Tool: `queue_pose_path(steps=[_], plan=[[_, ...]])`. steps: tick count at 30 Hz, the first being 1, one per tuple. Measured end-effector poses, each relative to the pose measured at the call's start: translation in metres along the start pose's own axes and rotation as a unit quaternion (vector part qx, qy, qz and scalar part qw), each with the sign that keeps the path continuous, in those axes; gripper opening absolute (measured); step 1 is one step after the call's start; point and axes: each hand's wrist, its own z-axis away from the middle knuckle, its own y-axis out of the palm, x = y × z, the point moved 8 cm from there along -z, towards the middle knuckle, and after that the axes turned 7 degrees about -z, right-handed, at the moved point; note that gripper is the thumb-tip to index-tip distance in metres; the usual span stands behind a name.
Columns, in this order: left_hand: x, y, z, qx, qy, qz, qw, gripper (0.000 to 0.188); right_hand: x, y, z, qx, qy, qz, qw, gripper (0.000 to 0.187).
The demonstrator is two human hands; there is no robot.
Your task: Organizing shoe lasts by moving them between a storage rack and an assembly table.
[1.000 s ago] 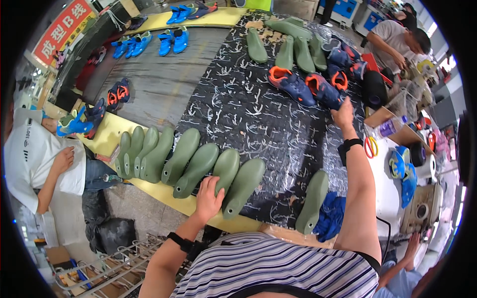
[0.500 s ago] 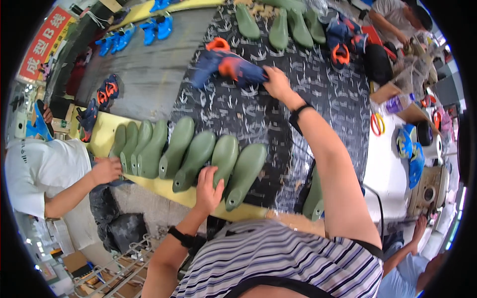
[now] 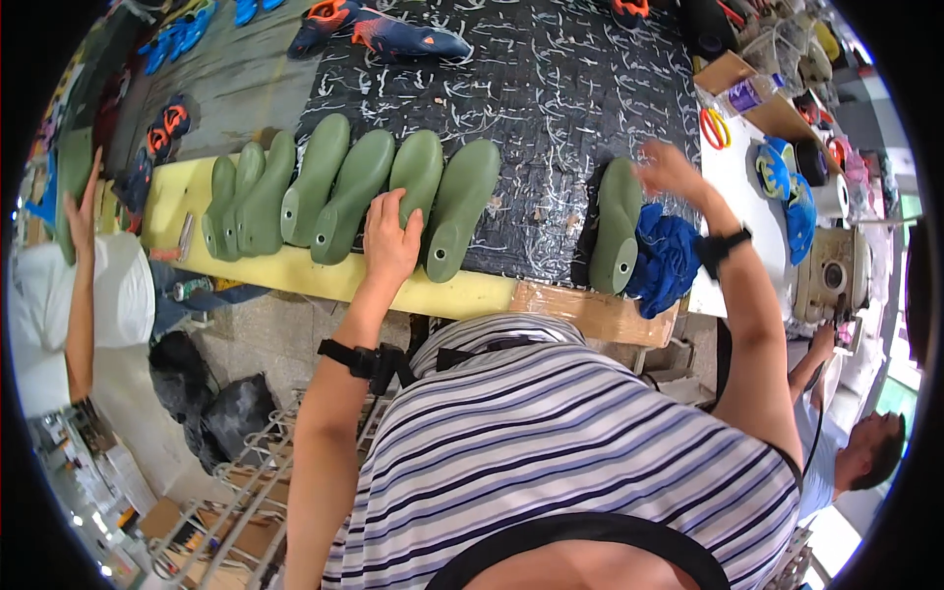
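Several green shoe lasts [image 3: 462, 202] stand in a slanted row along the near edge of the work table. My left hand [image 3: 391, 241] has its fingers curled over the heel end of one shoe last [image 3: 417, 162], hiding that end. Further right, a single shoe last [image 3: 614, 231] lies next to a crumpled blue cloth [image 3: 669, 258]. My right hand [image 3: 674, 172] is above the cloth, fingers apart and pointing at that last's toe end; they look slightly blurred. At the far side lies a dark blue and orange sports shoe [image 3: 408, 37].
A co-worker at the left holds a green last [image 3: 74, 187]. Yellow foam [image 3: 472, 295] edges the table. On the right side table are a purple-labelled bottle [image 3: 749, 91], colored rings [image 3: 715, 128] and blue shoes [image 3: 798, 221]. A wire rack [image 3: 236, 501] and black bags [image 3: 236, 413] are below left.
My right hand has let go of the dark blue shoe and moved back near the single last. My left hand stays at the row. The view has tilted down; the co-worker has lifted a last.
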Motion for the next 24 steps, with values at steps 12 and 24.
queue_pose_path(steps=[12,24], plan=[[-0.074,0.026,0.035,0.047,0.1,-0.057,0.992,0.046,0.041,0.158,0.058,0.091,0.096,-0.299,0.945,0.046],[-0.085,0.029,0.018,0.087,0.087,-0.119,0.985,0.04,0.104,0.141,-0.079,0.085,-0.076,0.056,0.992,0.072]])
